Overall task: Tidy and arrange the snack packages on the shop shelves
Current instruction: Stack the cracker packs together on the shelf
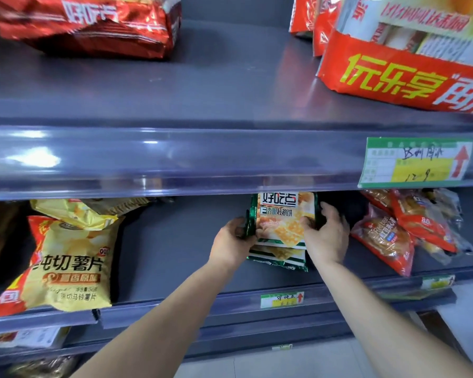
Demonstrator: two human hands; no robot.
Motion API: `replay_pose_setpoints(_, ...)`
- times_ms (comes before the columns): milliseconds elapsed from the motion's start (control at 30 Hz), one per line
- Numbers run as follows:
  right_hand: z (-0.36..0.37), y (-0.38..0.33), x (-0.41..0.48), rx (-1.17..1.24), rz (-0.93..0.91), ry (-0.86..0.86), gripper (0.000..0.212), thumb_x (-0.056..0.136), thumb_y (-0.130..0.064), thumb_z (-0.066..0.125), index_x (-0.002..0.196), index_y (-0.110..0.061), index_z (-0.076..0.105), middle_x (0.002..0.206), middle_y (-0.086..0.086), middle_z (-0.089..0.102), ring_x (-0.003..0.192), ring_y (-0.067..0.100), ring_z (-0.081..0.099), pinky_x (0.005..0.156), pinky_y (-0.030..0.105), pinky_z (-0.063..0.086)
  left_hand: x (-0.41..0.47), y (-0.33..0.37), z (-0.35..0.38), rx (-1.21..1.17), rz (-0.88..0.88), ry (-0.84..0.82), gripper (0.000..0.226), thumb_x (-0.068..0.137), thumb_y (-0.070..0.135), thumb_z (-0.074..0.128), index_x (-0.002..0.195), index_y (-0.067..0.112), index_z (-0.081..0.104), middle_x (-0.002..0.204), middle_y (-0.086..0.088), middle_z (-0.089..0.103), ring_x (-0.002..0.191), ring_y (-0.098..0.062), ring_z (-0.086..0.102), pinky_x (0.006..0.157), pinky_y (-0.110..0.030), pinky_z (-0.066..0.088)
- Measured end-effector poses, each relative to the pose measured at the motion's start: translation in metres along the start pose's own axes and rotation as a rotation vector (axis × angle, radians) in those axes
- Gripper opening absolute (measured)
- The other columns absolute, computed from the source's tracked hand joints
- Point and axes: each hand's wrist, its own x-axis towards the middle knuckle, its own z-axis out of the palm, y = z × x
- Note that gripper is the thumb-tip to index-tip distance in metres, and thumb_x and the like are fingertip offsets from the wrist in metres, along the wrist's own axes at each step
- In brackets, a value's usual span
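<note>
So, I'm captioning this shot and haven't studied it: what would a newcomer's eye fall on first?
Probably the two hands at the middle of the lower shelf: the left hand and right hand grip a green biscuit packet upright, over similar packets lying flat. Then the big red package at the right end of the upper shelf, and the yellow crisp bag at lower left.

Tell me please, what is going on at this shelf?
A person is tidying the lower shelf. The left grip and right grip hold a green biscuit packet by its two side edges, upright above matching packets that lie flat. A yellow crisp bag lies to the left, red bread packs to the right.
</note>
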Motion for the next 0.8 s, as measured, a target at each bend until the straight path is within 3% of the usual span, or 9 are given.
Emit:
replay_pose_setpoints(100,0.011,-0.03,-0.012,-0.093,-0.157,0.084,0.048,0.079,-0.02,0.07,0.125,-0.012,0.059,0.125,0.019,0.054,0.118,0.038,0.045,0.093,0.045,0.037,-0.004,0.0,-0.02,0.037,-0.001,0.007,0.042,0.087,0.01,0.066,0.127,0.017,0.057,0.111,-0.007,0.063,0.099,-0.027,0.063,0.087,-0.042,0.054)
replay_pose_setpoints(200,0.032,-0.064,-0.029,-0.108,-0.279,0.027,0.043,0.078,-0.023,0.072,0.118,-0.01,0.062,0.128,0.017,0.055,0.121,0.038,0.046,0.099,0.043,0.032,-0.011,-0.002,-0.051,0.085,0.047,0.064,0.032,0.087,0.01,0.063,0.119,0.014,0.064,0.109,-0.008,0.066,0.085,-0.023,0.06,0.078,-0.038,0.053)
replay_pose_setpoints(267,0.052,-0.086,-0.043,-0.041,-0.307,-0.077,0.036,0.08,-0.025,0.07,0.113,-0.013,0.064,0.118,0.015,0.062,0.112,0.037,0.053,0.094,0.042,0.04,-0.017,-0.003,-0.078,0.104,0.076,0.114,0.027,0.088,0.009,0.063,0.114,0.012,0.067,0.102,-0.005,0.065,0.084,-0.024,0.062,0.073,-0.033,0.052)
replay_pose_setpoints(333,0.071,-0.109,-0.06,0.033,-0.297,-0.218,0.031,0.083,-0.027,0.068,0.113,-0.019,0.065,0.111,0.01,0.067,0.104,0.034,0.057,0.088,0.039,0.045,-0.024,-0.006,-0.11,0.124,0.104,0.175,0.023,0.087,0.008,0.065,0.109,0.011,0.069,0.098,-0.002,0.066,0.093,-0.023,0.066,0.079,-0.03,0.051)
replay_pose_setpoints(467,0.105,-0.151,-0.092,0.09,-0.28,-0.483,0.033,0.085,-0.03,0.068,0.116,-0.02,0.064,0.117,0.0,0.067,0.111,0.025,0.058,0.093,0.033,0.044,-0.033,-0.016,-0.173,0.168,0.131,0.302,0.018,0.085,0.006,0.067,0.102,0.007,0.071,0.095,-0.003,0.069,0.095,-0.021,0.067,0.088,-0.029,0.049)
replay_pose_setpoints(667,0.148,-0.21,-0.141,0.162,-0.199,-0.767,0.054,0.084,-0.039,0.07,0.133,-0.024,0.053,0.132,0.002,0.057,0.12,0.021,0.053,0.099,0.031,0.043,-0.039,-0.028,-0.252,0.133,0.097,0.39,0.016,0.087,0.007,0.063,0.097,0.018,0.068,0.095,-0.003,0.07,0.096,-0.027,0.066,0.085,-0.036,0.053)
replay_pose_setpoints(800,0.173,-0.242,-0.167,0.028,-0.27,-0.834,0.07,0.078,-0.04,0.076,0.138,-0.029,0.043,0.135,-0.001,0.053,0.122,0.024,0.051,0.098,0.034,0.045,-0.041,-0.036,-0.29,0.13,0.092,0.406,0.019,0.089,0.007,0.06,0.104,0.016,0.068,0.102,-0.002,0.069,0.099,-0.021,0.063,0.082,-0.026,0.048)
